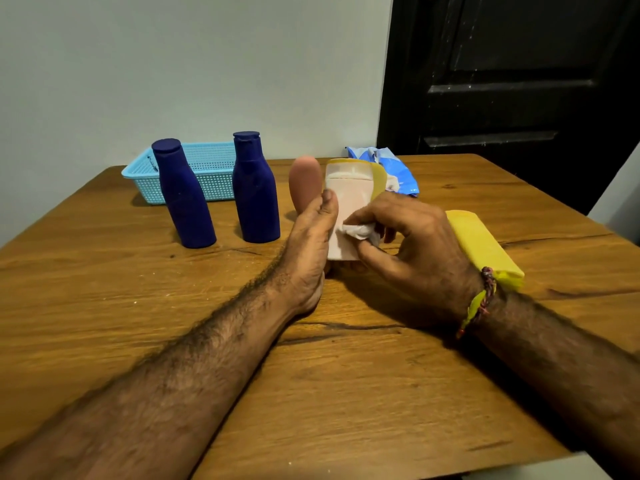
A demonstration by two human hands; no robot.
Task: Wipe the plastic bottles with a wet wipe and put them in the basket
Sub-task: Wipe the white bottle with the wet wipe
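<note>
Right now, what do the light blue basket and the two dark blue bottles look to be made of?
The light blue perforated basket looks like thin moulded plastic: a regular grid of holes and a smooth rim. The two dark blue bottles look like matte opaque plastic, with no glare and moulded caps; a coating can't be ruled out.

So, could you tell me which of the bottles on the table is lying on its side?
The yellow bottle by the right hand lies flat on the table; the two dark blue bottles stand upright.
</note>
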